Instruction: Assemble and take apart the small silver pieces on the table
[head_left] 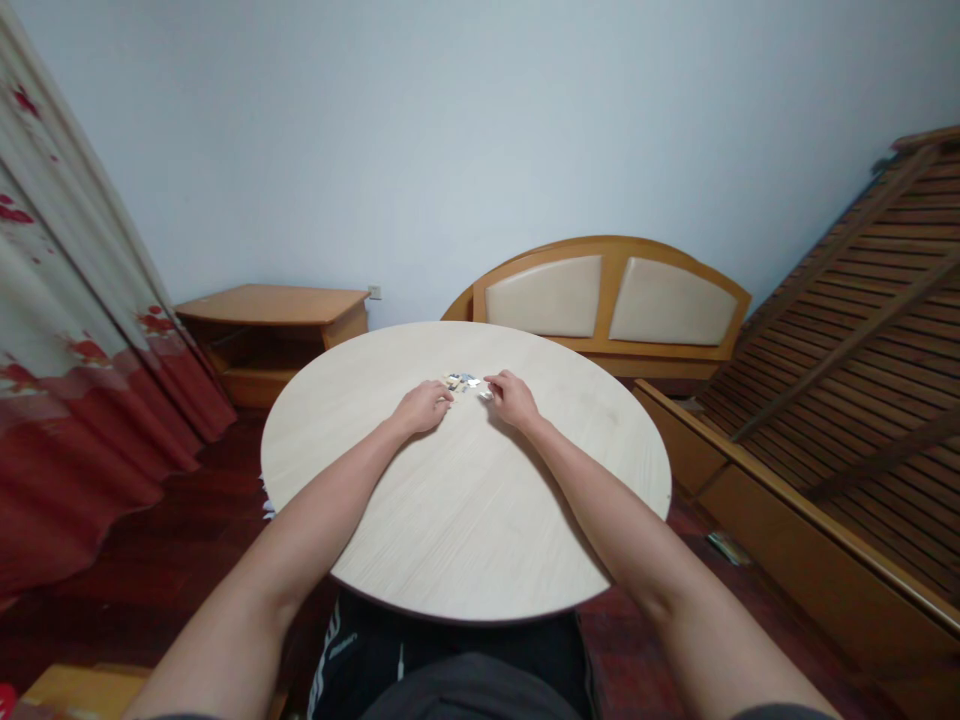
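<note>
A small cluster of jigsaw-like pieces [461, 381] in blue, white and tan lies near the middle of the round pale wood table [465, 530]. They are too small to make out clearly. My left hand [424, 407] rests on the tabletop with its fingertips at the cluster's left side. My right hand [514, 398] lies just to the right, its fingers reaching a small white piece [478, 385]. Whether that piece is held, I cannot tell.
A wooden bed headboard with cream padded panels [611, 300] stands behind the table. A slatted wooden bed base [847, 340] leans at the right, and a low wooden cabinet [274, 320] stands back left. A red-patterned curtain [75, 400] hangs at the left, above a dark red floor.
</note>
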